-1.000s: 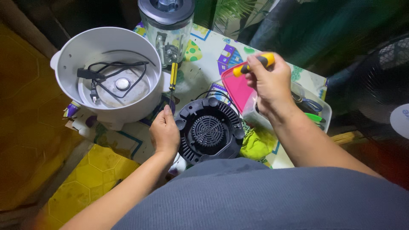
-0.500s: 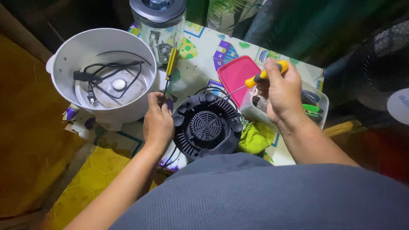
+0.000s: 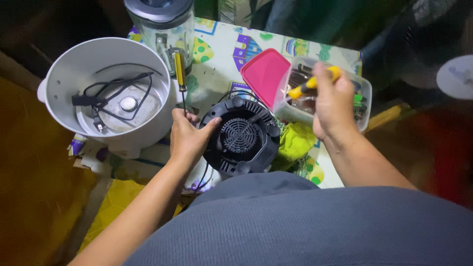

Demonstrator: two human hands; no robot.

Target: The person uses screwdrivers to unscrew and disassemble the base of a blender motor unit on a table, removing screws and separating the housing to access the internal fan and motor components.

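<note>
Far left: a big white pot (image 3: 106, 93), with a black cord (image 3: 111, 96) curled up inside. Just beside its rim, a yellow screwdriver (image 3: 180, 74) lying on the table mat (image 3: 221, 59), tip toward the left hand. Behind that, a clear blender jar (image 3: 160, 24) with a grey lid.

In the middle: left hand (image 3: 186, 138) closed on the edge of the round black blender base (image 3: 241, 138), bottom side up, grille showing. Looks like early work: bottom cover still on, not opened yet, as far as can be seen.

Further right: a flat pink lid (image 3: 263, 71), then a clear plastic box (image 3: 362, 98) full of small tools. Right hand (image 3: 335, 106) over that box, closed around a second yellow-handled screwdriver (image 3: 310, 84), well apart from the base. No labels clear enough to tell. Mat bright with little coloured house and dot shapes.
</note>
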